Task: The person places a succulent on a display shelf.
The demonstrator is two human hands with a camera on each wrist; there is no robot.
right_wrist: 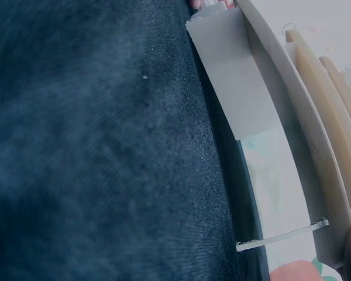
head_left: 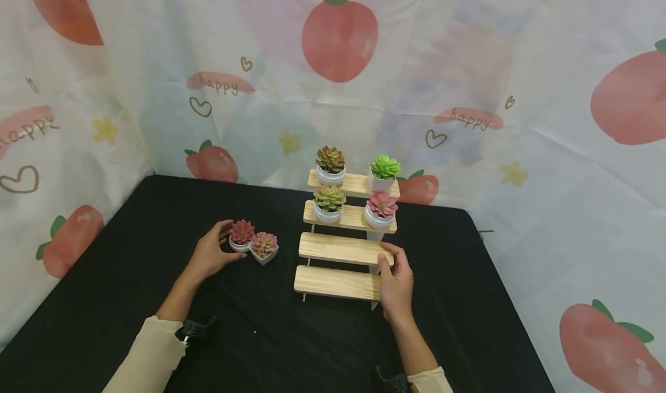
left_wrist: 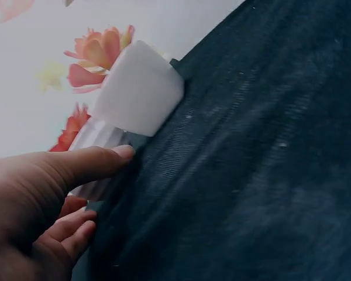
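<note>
Left hand (head_left: pixel 212 251) has thumb and fingers curled round a potted red succulent (head_left: pixel 241 232), upright, rosette facing up, inward from the black table's (head_left: pixel 468 323) far-left corner, a pink succulent (head_left: pixel 264 244) just beside it. Right hand (head_left: pixel 398 282) grasps the right end of a wooden stand (head_left: pixel 338 248); shelves' long axes run left to right, roughly parallel to the far edge, steps climbing that way.
</note>
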